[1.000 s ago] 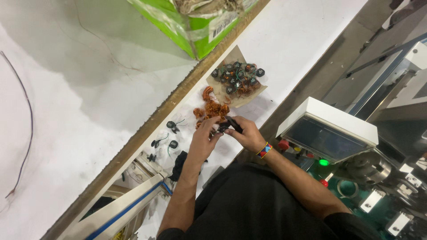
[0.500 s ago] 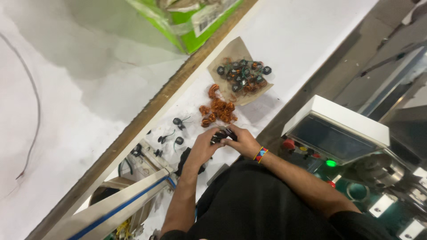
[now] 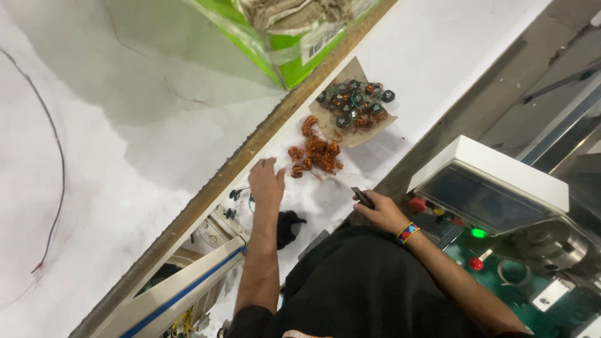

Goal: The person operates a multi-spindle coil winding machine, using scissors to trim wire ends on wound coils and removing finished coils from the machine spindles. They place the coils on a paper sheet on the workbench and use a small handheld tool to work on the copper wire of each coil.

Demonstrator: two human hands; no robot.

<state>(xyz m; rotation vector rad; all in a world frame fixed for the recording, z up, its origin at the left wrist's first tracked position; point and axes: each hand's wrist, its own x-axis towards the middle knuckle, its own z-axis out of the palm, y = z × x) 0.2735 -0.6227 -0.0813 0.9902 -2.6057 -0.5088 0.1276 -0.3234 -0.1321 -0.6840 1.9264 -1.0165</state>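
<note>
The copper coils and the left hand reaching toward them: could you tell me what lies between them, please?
In the head view, only bare white tabletop separates the left hand from the pile of copper coils; nothing else lies there.

An electronics workshop: copper coils point(image 3: 316, 155) heaped on a white bench point(image 3: 438, 50) beside a machine control box point(image 3: 494, 184).
</note>
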